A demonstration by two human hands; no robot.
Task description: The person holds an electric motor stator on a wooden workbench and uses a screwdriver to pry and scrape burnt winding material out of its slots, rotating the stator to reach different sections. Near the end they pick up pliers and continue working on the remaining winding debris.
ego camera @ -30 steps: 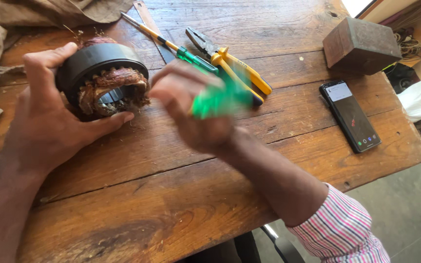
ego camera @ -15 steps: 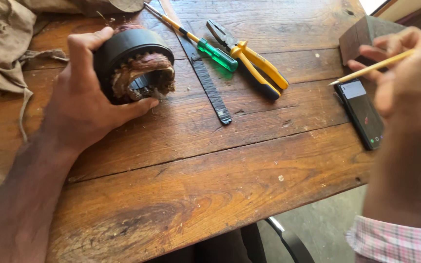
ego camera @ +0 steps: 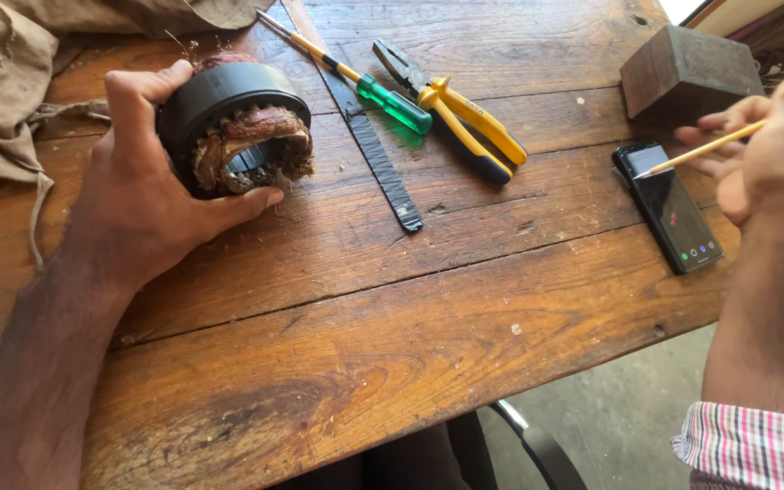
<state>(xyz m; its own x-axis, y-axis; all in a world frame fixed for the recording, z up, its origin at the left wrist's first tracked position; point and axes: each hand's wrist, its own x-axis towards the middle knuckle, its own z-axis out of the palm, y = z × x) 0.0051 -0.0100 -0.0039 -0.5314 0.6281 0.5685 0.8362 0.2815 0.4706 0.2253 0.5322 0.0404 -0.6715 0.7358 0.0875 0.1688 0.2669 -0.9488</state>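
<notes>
Your left hand (ego camera: 142,204) wraps the motor core (ego camera: 233,127) — thumb below, fingers curled over its rim — resting it on the wooden table (ego camera: 392,345), open end facing you. Your right hand (ego camera: 764,150) pinches a thin yellow-shafted tool (ego camera: 700,150), well to the core's right, tip over the phone (ego camera: 669,204).

On the tabletop (ego camera: 338,363), the motor stator (ego camera: 233,127) lay left; a flat strip (ego camera: 369,150), screwdriver (ego camera: 365,86) and pliers (ego camera: 455,118) lay middle; phone (ego camera: 673,209) right, block (ego camera: 687,73) behind it.
</notes>
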